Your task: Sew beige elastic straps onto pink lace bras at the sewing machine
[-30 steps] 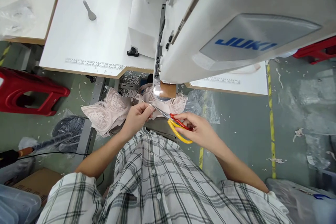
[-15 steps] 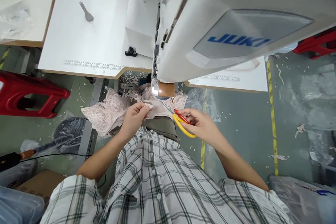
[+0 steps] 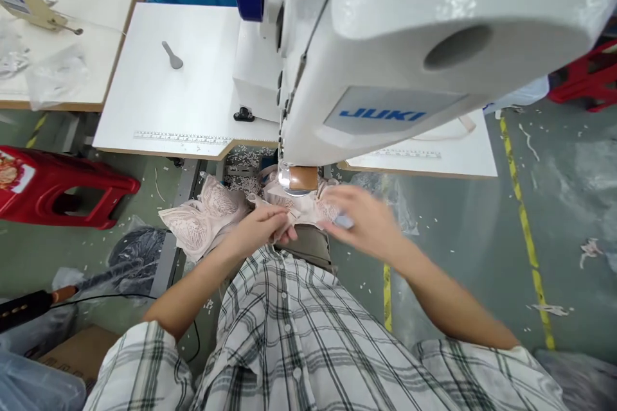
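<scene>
My left hand (image 3: 260,228) is closed, pinching the edge of a pale pink lace bra (image 3: 309,209) over my lap, just in front of the sewing machine's (image 3: 299,178) needle end. My right hand (image 3: 366,223), smeared by motion, is beside the bra's right part with fingers apart. I make out no tool in it, and the scissors are not visible. Another pale pink bra (image 3: 197,221) with lace cups lies left of my left hand. Part of the held bra is hidden behind my fingers and the machine head.
The white machine table (image 3: 168,103) has a printed ruler along its front edge and a grey lever (image 3: 172,56) on top. A red stool (image 3: 72,189) stands at left. Thread scraps and plastic bags (image 3: 385,196) lie on the floor. A cardboard box (image 3: 80,350) sits lower left.
The red-and-yellow scissors have gone from my right hand, whose fingers have spread. My left hand still pinches the bra fabric. The view has tilted, showing more beyond the table.
</scene>
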`<control>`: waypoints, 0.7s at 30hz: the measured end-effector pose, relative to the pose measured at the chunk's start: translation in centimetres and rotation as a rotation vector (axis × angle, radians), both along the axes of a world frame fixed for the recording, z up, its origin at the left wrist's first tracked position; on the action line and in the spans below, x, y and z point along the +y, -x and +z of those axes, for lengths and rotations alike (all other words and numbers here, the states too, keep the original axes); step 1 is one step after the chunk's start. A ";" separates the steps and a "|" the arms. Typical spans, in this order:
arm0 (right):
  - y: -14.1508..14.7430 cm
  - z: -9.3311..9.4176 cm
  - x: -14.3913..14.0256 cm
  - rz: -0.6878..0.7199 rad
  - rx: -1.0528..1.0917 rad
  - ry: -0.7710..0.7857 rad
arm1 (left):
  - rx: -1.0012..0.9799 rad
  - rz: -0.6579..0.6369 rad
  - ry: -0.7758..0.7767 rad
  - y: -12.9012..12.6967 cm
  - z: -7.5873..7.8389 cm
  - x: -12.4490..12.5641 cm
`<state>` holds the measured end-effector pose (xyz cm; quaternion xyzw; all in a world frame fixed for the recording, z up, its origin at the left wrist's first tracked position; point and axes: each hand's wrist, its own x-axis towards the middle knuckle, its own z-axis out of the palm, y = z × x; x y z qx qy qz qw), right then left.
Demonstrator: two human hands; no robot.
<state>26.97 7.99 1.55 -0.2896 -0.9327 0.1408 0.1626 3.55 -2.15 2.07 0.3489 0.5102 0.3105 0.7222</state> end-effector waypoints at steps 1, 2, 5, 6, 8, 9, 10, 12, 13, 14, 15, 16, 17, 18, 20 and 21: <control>0.8 -0.2 -1.4 0.141 -0.037 0.050 | 0.022 -0.095 0.009 -0.1 0.4 0.2; 1.3 -0.5 -2.4 0.243 -0.072 0.101 | 0.064 -0.178 0.000 -0.2 0.8 0.3; 1.5 -1.4 -2.5 0.176 -0.080 0.225 | 0.424 -0.176 -0.204 -0.3 0.9 -0.2; 1.1 -1.7 -2.0 0.048 -0.041 0.263 | 0.582 -0.089 -0.308 -0.4 0.4 -0.6; 0.2 -2.2 -0.9 -0.274 0.118 0.382 | 0.799 0.118 -0.469 -0.6 -1.3 -1.7; -0.1 -2.4 -0.6 -0.422 0.234 0.493 | 0.796 0.175 -0.483 -1.0 -2.4 -2.3; -0.2 -2.6 -0.5 -0.536 0.371 0.649 | 0.710 0.192 -0.461 -1.6 -3.6 -2.7; 0.3 -3.0 -1.1 -0.657 0.652 1.065 | 0.305 0.133 -0.306 -3.4 -5.8 -3.2; 0.9 -3.1 -1.7 -0.667 0.767 1.289 | 0.076 0.129 -0.211 -4.5 -6.6 -3.3; 1.5 -3.1 -2.5 -0.658 0.860 1.490 | -0.098 0.156 -0.126 -5.7 -7.0 -3.3; 2.1 -2.8 -3.4 -0.635 0.929 1.648 | -0.216 0.206 -0.074 -6.7 -7.1 -3.5; 2.6 -2.3 -4.2 -0.591 0.972 1.761 | -0.285 0.267 -0.062 -7.5 -7.0 -3.7; 2.9 -1.7 -4.9 -0.530 0.996 1.828 | -0.307 0.335 -0.093 -7.9 -6.6 -4.0; 3.1 -0.8 -5.5 -0.457 1.006 1.854 | -0.294 0.402 -0.170 -8.1 -6.0 -4.5; 3.2 1.0 -5.8 -0.285 0.972 1.820 | -0.109 0.444 -0.369 -7.2 -4.8 -5.6; 3.1 1.9 -5.6 -0.205 0.931 1.755 | 0.049 0.405 -0.450 -6.4 -4.3 -6.1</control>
